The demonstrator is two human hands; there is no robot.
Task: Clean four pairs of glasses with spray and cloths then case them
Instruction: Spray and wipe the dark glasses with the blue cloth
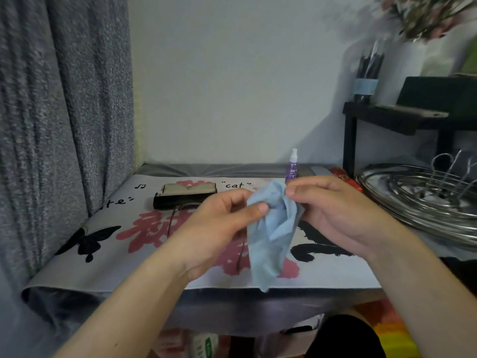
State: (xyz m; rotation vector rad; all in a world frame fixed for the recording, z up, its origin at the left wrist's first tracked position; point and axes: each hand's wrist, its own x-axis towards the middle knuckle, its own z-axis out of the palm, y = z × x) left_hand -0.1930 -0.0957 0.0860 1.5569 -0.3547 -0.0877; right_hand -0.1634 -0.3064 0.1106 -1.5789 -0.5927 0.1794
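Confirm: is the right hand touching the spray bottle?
Apart. In the head view the right hand pinches the blue cloth; the spray bottle stands on the table further back, only overlapping visually.

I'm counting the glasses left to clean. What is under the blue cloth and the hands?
Thin dark glasses arms show beneath the left hand on the printed mat. The blue cloth and hands hide the lenses.

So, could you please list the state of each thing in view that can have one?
Blue cloth: crumpled, held above the mat by both hands.
Left hand: pinches the cloth.
Right hand: pinches the cloth's top.
Glasses case: open, lying on the mat.
Glasses: on the mat, mostly hidden behind the left hand.
Spray bottle: upright, untouched.
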